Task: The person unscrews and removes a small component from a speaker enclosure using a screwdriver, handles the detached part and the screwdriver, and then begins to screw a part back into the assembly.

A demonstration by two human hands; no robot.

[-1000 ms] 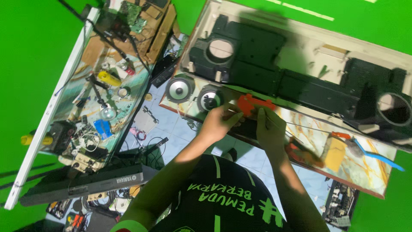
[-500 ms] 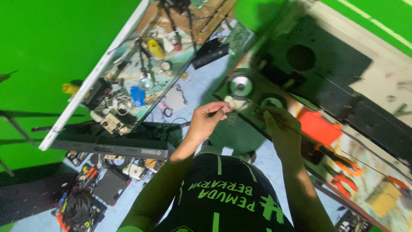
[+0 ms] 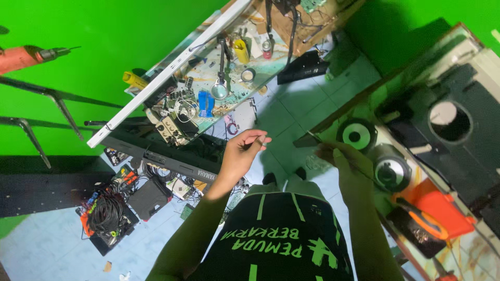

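Your left hand (image 3: pixel 242 153) pinches something tiny, too small to tell. Right hand (image 3: pixel 348 164) grips thin wire (image 3: pixel 319 140), its long axis running far-left, beside round speaker (image 3: pixel 357 136) on worktop (image 3: pixel 471 244). Right hand nearer.

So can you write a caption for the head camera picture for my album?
Left hand and right hand raised, fingers pinched, between a cluttered workbench and loudspeakers.

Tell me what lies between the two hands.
In the head view, nothing is held across the gap between the left hand and the right hand. Below that stretch shows pale blue tiled floor and the person's dark trousers.
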